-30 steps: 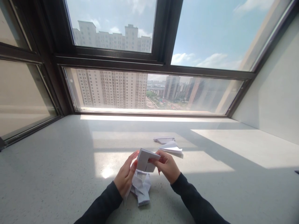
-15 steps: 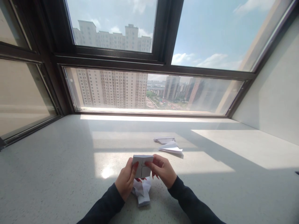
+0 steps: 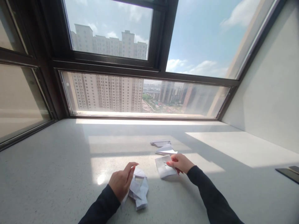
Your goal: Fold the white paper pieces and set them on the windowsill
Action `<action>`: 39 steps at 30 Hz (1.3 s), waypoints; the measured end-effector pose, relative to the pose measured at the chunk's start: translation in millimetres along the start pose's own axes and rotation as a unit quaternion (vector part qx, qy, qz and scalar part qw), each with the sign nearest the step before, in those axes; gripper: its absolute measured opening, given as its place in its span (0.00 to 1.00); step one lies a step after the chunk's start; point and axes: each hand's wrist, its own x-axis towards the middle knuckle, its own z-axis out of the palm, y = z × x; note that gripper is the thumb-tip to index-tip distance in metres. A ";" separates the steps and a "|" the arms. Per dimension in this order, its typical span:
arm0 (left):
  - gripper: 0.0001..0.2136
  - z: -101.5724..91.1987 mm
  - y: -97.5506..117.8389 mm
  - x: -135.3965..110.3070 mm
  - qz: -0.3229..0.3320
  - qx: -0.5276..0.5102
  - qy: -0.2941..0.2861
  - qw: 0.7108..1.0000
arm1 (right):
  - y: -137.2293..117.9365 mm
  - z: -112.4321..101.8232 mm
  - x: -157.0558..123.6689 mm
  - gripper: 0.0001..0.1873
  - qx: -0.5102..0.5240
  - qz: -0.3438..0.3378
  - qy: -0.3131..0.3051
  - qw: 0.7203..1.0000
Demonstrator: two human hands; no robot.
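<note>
My right hand [image 3: 181, 163] pinches a square of folded white paper [image 3: 161, 168], thumb on top and fingers behind it. The paper is tilted above the sill, just in front of two flat folded papers. My left hand [image 3: 121, 180] is half curled with thumb and index finger slightly apart; I see nothing between them. Beside and partly behind that hand lies a folded white paper shape [image 3: 141, 188] with several flaps and a gap near its top.
Farther back on the speckled white sill [image 3: 58, 161] lie a pointed folded paper [image 3: 166, 149] and a flat folded paper [image 3: 160, 143]. A dark flat object [image 3: 288, 175] sits at the right edge. Dark-framed windows [image 3: 140, 73] close off the back.
The folded paper square has left my left hand and moved right in my right hand. My left hand has lowered slightly to the left. The view has turned a little, uncovering the dark object.
</note>
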 end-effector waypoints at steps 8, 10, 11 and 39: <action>0.18 3.2 -10.3 0.1 0.065 0.152 -0.023 0.986 | 11.4 -5.4 6.3 0.13 -0.149 0.058 0.061 0.985; 0.19 1.3 -9.4 0.1 0.081 0.176 -0.042 0.980 | 10.5 -4.4 7.6 0.12 -0.177 0.066 0.067 0.980; 0.19 -0.8 -8.2 0.3 0.085 0.183 -0.044 0.979 | 10.5 -4.1 8.1 0.11 -0.190 0.070 0.071 0.977; 0.16 -9.0 -0.5 6.1 -0.021 0.289 -0.030 0.957 | -63.5 106.8 -7.9 0.15 -0.077 -0.160 0.089 0.980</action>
